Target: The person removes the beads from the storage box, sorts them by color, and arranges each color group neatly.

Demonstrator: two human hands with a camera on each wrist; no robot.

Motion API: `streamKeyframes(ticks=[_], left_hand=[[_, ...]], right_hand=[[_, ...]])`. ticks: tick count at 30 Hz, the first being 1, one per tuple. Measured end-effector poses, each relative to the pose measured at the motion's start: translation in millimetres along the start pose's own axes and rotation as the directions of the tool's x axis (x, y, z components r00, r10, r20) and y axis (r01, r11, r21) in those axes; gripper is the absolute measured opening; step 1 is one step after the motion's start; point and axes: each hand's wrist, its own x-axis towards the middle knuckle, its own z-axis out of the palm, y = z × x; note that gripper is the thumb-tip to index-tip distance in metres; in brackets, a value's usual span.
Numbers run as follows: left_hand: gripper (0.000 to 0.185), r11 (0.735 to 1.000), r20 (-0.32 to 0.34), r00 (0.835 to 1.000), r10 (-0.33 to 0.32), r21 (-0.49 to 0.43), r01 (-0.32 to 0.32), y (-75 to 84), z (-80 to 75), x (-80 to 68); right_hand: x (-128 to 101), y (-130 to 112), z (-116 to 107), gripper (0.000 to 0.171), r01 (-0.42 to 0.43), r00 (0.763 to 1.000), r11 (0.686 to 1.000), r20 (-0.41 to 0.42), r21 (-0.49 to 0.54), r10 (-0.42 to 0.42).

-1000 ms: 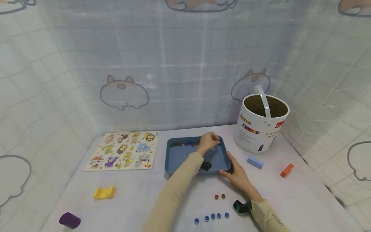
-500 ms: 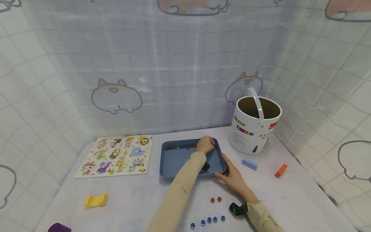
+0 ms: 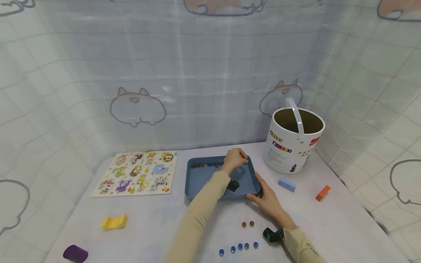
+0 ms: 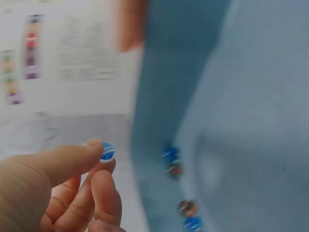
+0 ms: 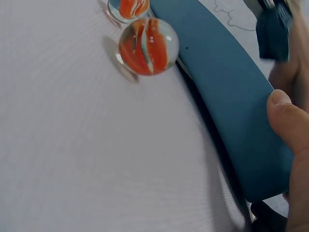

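Observation:
My left hand (image 3: 234, 160) reaches across the blue tray (image 3: 210, 182) to its far right corner. Thumb and forefinger pinch a blue-and-white marble (image 4: 107, 152) in the left wrist view. Inside the tray, blue and orange marbles (image 4: 188, 208) line the far wall. My right hand (image 3: 271, 201) grips the tray at its near right corner, the thumb (image 5: 280, 104) against the outer side and fingers along the right side. On the table before the tray lie two orange marbles (image 3: 248, 224), one large in the right wrist view (image 5: 148, 47). Several blue marbles (image 3: 240, 247) form a row nearer.
A white bucket (image 3: 289, 153) with an upright handle stands right of the tray. Blue (image 3: 287, 184) and orange (image 3: 323, 193) blocks lie before it. An animal puzzle board (image 3: 136, 173), a yellow block (image 3: 114, 222) and a purple cylinder (image 3: 75, 253) are on the left.
The left hand dipped toward the tray's far right corner half a second ago and is now higher, fingertips near the rim. The right hand keeps its hold. The head view shifted slightly.

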Motion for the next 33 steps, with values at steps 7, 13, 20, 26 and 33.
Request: streamKeyframes(ticks=[7, 13, 20, 26, 33], left_hand=[[0.012, 0.985, -0.060, 0.993, 0.103, -0.135, -0.111, -13.9, -31.7, -32.6], [0.010, 0.974, -0.028, 0.990, 0.138, -0.175, -0.141, -31.6, -49.8, -86.9], [0.014, 0.967, 0.071, 0.984, 0.163, -0.210, -0.145, -67.6, -54.3, -170.4], [0.016, 0.975, 0.163, 0.980, 0.112, -0.206, -0.078, -91.8, -45.1, -226.8], [0.022, 0.995, 0.187, 0.979, 0.079, -0.079, -0.065, -98.3, -29.4, -265.9]], right_hand=[[0.4, 0.5, -7.6, 0.090, -0.005, 1.000, 0.999, 0.012, -0.039, 0.005], [1.2, -0.3, -10.6, 0.090, -0.005, 1.000, 0.999, 0.017, -0.032, 0.005], [-0.7, 0.4, -8.1, 0.091, -0.016, 1.000, 0.999, 0.024, -0.028, 0.016], [-0.8, -1.3, -6.6, 0.092, -0.017, 0.999, 0.999, 0.030, -0.040, 0.018], [-0.1, -5.5, -4.1, 0.091, -0.025, 0.999, 0.999, 0.043, -0.034, 0.027]])
